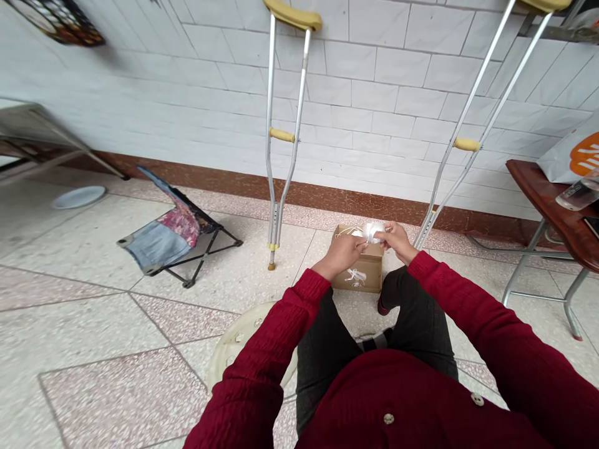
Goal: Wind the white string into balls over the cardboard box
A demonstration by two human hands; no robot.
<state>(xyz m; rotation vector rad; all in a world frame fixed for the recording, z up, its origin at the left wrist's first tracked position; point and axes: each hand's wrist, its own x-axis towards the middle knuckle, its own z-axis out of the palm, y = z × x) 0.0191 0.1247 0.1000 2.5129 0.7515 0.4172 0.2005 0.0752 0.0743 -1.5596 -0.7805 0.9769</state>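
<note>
Both my hands are held out over my knees in red sleeves. A white bundle of string [373,232] sits between them. My right hand [395,242] grips the bundle from its right side, and my left hand [340,254] pinches its left side. A loose strand [345,232] trails left from it. Just below my hands, a cardboard box [361,274] stands on the floor, with a small tangle of white string [355,277] on its front face. The top of the box is partly hidden behind my hands.
Two aluminium crutches [281,137] lean against the white tiled wall ahead. To the left are a low folding stool [163,237] and a pale plate [78,197]. On the right, a metal-legged table [556,206] holds a bottle and a bag. A plastic seat [236,340] is partly visible beneath me.
</note>
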